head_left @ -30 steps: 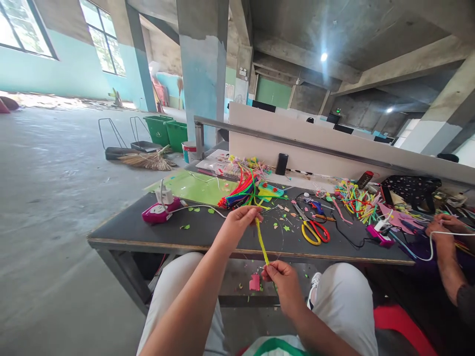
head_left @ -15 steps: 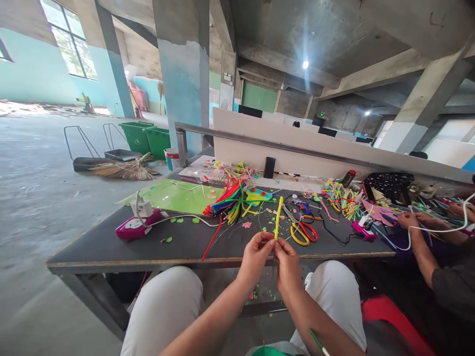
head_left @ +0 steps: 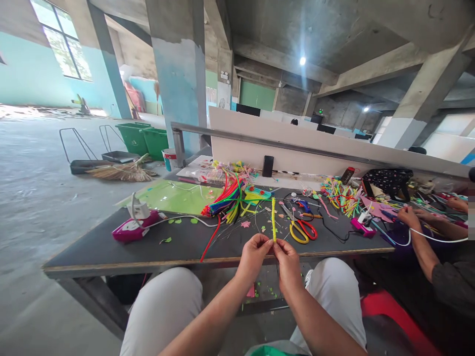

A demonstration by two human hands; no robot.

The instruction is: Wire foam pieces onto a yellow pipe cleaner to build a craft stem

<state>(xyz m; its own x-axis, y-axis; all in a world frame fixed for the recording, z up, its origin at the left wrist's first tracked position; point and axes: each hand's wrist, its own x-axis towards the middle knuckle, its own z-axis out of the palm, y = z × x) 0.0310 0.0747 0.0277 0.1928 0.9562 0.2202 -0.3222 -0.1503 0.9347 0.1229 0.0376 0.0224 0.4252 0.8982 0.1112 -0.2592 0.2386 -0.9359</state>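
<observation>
A yellow fuzzy stick (head_left: pixel 273 220) stands upright above the table's front edge. My left hand (head_left: pixel 255 252) pinches its lower end, and my right hand (head_left: pixel 287 257) pinches the same end from the other side, fingertips touching. Just right of the stick lie scissors (head_left: pixel 302 230) with one red and one yellow handle. Behind my hands is a bundle of colourful fuzzy sticks (head_left: pixel 226 198), with a red one (head_left: pixel 211 242) reaching toward the front edge. A pink paper scrap (head_left: pixel 245 224) lies left of the yellow stick.
Pink power strips (head_left: pixel 135 228) sit at the table's left and right. A blue glue gun (head_left: pixel 305 205), a phone (head_left: pixel 267 166) and a heap of cut sticks (head_left: pixel 343 198) lie farther back. Another person's hand (head_left: pixel 410 217) is at the right.
The yellow stick has moved slightly left and stands straighter. My view has shifted a little, and both hands keep their pinch at its lower end.
</observation>
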